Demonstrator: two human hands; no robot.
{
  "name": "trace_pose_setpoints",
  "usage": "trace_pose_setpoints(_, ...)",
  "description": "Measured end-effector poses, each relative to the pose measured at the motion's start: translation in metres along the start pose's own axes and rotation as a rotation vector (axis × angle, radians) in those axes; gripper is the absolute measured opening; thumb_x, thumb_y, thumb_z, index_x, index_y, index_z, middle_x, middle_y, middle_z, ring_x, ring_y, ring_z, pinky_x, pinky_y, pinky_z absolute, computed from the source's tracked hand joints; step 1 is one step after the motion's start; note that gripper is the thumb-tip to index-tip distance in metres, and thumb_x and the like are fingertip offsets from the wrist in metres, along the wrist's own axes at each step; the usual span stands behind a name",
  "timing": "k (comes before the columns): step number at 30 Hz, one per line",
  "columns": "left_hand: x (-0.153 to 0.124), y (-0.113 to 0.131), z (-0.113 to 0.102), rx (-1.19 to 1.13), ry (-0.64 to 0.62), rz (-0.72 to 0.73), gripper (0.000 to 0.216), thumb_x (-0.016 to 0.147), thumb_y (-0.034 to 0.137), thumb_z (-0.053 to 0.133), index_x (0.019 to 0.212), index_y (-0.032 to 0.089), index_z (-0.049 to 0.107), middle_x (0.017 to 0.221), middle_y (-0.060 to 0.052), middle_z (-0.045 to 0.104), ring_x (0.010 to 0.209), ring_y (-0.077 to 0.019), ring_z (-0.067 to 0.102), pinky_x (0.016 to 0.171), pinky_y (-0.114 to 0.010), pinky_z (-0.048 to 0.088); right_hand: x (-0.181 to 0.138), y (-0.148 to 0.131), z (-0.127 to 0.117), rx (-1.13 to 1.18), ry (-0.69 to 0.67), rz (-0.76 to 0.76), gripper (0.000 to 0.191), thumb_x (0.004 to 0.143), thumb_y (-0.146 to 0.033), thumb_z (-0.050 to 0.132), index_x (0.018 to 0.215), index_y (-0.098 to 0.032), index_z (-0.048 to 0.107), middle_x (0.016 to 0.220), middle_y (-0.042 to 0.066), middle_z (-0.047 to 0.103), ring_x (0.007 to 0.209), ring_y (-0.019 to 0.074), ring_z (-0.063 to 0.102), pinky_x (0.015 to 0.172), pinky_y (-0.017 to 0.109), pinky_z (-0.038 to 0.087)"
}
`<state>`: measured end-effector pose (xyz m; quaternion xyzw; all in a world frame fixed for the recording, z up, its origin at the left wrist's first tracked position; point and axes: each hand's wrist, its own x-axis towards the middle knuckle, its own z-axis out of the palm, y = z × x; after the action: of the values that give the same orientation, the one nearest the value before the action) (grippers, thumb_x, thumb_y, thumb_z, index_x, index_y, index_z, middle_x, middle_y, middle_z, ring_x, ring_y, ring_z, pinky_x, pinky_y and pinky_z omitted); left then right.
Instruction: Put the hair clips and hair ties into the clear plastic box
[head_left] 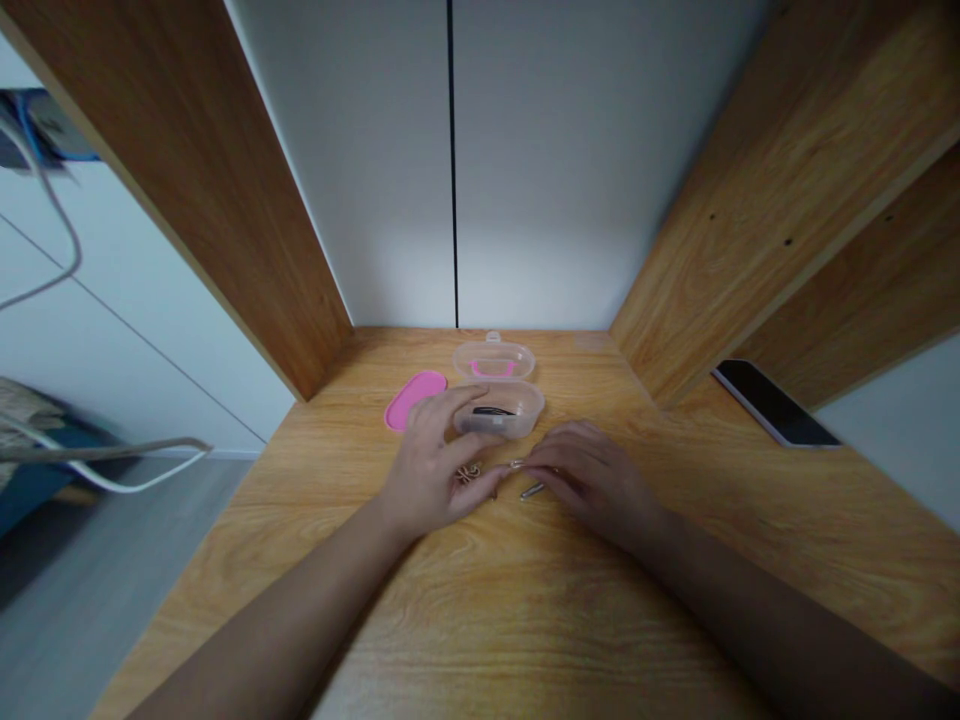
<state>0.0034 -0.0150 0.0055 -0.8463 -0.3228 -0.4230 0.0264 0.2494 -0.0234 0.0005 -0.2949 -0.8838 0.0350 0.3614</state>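
Over the wooden table, my left hand (435,455) has its fingers spread, with one reaching along the near left side of a clear plastic box (531,402). Dark, thin pieces (493,411) lie inside that box. Between the left thumb and fingers shows a small gold-coloured tangle (469,472), partly covered. My right hand (589,475) is closed, its fingertips pinching a small shiny piece (517,464) close to the left thumb tip. A short silvery piece (532,491) pokes out beneath the right fingers; its other end is hidden.
Behind the box is its clear lid (463,358), with a pink handle (493,369). A pink oval lid (415,398) lies at left. The phone (776,405) rests far right. Wooden panels (225,200) rise on both sides, and a white back wall (540,200) closes the far end.
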Motion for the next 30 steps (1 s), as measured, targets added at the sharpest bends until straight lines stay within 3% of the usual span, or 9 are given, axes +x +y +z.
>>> trace_pose_setpoints(6,0.001,0.007,0.004,0.005,-0.088,0.096,0.016,0.086,0.035,0.069,0.099,0.027,0.075,0.138,-0.010,0.059,0.129,-0.0307,0.052,0.102,-0.047,0.042,-0.002,-0.001,-0.001,0.034,-0.017,-0.034,0.008,0.097,-0.025,0.061,0.102,-0.028,0.066,0.093,0.001,0.076,0.086,0.0181,0.068,0.082,0.036,0.051)
trace_pose_setpoints(11,0.000,0.003,0.002,0.031,-0.055,0.047,0.014,0.085,0.030,0.067,0.097,0.026,0.073,0.134,-0.010,0.061,0.127,-0.0310,0.054,0.103,-0.049,0.041,-0.004,-0.001,0.003,-0.007,-0.096,0.177,0.031,0.092,-0.033,0.064,0.121,-0.024,0.057,0.103,0.007,0.071,0.093,0.0240,0.065,0.083,0.041,0.050)
trace_pose_setpoints(13,0.000,0.001,0.001,0.024,-0.013,0.020,0.015,0.085,0.029,0.068,0.099,0.025,0.072,0.133,-0.010,0.061,0.127,-0.0307,0.054,0.104,-0.048,0.041,-0.002,-0.002,0.002,-0.021,-0.157,0.219,0.036,0.087,-0.034,0.068,0.118,-0.021,0.055,0.105,0.010,0.067,0.094,0.0261,0.062,0.083,0.043,0.050)
trace_pose_setpoints(17,0.001,-0.001,0.000,-0.012,0.065,-0.048,0.012,0.086,0.026,0.068,0.098,0.024,0.069,0.127,-0.009,0.063,0.122,-0.0279,0.057,0.102,-0.046,0.040,0.001,-0.005,-0.005,-0.072,-0.309,0.232,0.024,0.080,-0.031,0.070,0.097,-0.019,0.057,0.098,0.009,0.063,0.091,0.0267,0.057,0.078,0.041,0.046)
trace_pose_setpoints(21,0.001,-0.003,-0.001,-0.055,0.135,-0.116,0.007,0.088,0.028,0.067,0.093,0.024,0.066,0.115,-0.006,0.066,0.113,-0.0248,0.060,0.098,-0.043,0.042,0.002,-0.004,-0.007,-0.087,-0.400,0.233,0.011,0.084,-0.026,0.066,0.090,-0.020,0.059,0.092,0.007,0.060,0.087,0.0240,0.054,0.076,0.038,0.043)
trace_pose_setpoints(23,0.001,-0.004,-0.001,-0.067,0.159,-0.148,0.007,0.089,0.029,0.067,0.092,0.024,0.065,0.111,-0.006,0.067,0.110,-0.0240,0.061,0.096,-0.042,0.043,0.002,-0.003,-0.005,-0.083,-0.414,0.225,0.005,0.090,-0.024,0.060,0.088,-0.019,0.059,0.091,0.006,0.061,0.086,0.0225,0.054,0.076,0.037,0.043)
trace_pose_setpoints(30,0.001,-0.007,0.000,-0.147,0.242,-0.160,0.009,0.086,0.024,0.070,0.091,0.023,0.063,0.102,-0.005,0.067,0.099,-0.0208,0.063,0.090,-0.039,0.047,0.004,-0.004,0.000,-0.034,-0.329,0.283,0.016,0.099,-0.026,0.052,0.087,-0.019,0.060,0.086,0.005,0.066,0.080,0.0201,0.060,0.073,0.034,0.046)
